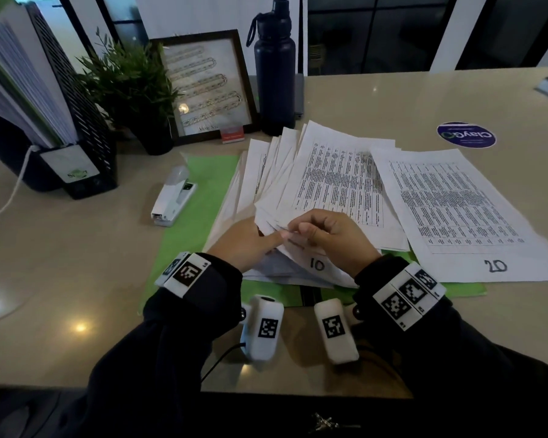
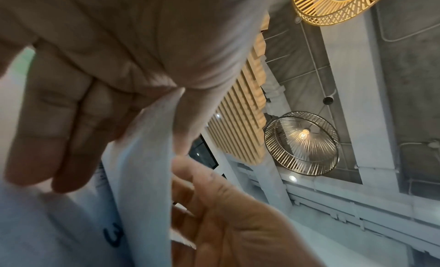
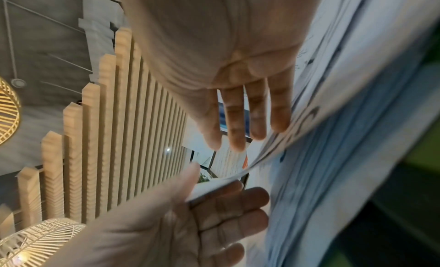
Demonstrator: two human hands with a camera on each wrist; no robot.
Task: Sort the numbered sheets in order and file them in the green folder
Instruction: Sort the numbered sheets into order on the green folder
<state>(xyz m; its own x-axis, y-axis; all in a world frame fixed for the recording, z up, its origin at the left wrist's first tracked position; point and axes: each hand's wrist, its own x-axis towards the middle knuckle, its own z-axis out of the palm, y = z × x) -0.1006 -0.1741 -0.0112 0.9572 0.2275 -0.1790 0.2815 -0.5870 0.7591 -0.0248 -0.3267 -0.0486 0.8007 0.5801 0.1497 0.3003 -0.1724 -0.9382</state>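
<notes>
Status: sorting under way, filing not begun.

Nearest me, both hands work the near corners of the fanned sheets (image 1: 310,184). My left hand (image 1: 250,241) has fingers under the fan and thumb on top, clamped on a batch of corners; the left wrist view shows paper running between thumb and fingers, with a "3" on a sheet below. My right hand (image 1: 336,238) pinches a sheet edge between thumb and forefinger, other fingers loosely curled. The hands are close together, fingertips almost meeting over the same corners.

Just below the hands a sheet marked "10" (image 1: 317,264) shows at the fan's near edge. I judge the fan is unsorted: the visible numbers follow no order, and most corners are hidden.

To the right, apart from the fan, lies sheet "20" (image 1: 475,213), face up, with at least one more sheet edge under it. Possibly a set-aside pile; cannot confirm.

All sheets rest on the open green folder (image 1: 200,191), flat on the table (image 1: 76,263). Nothing is fastened in it.

Left: finish ordering, square the stack, file, close.

Farther off: stapler (image 1: 173,199), bottle (image 1: 274,71), not in use.
</notes>
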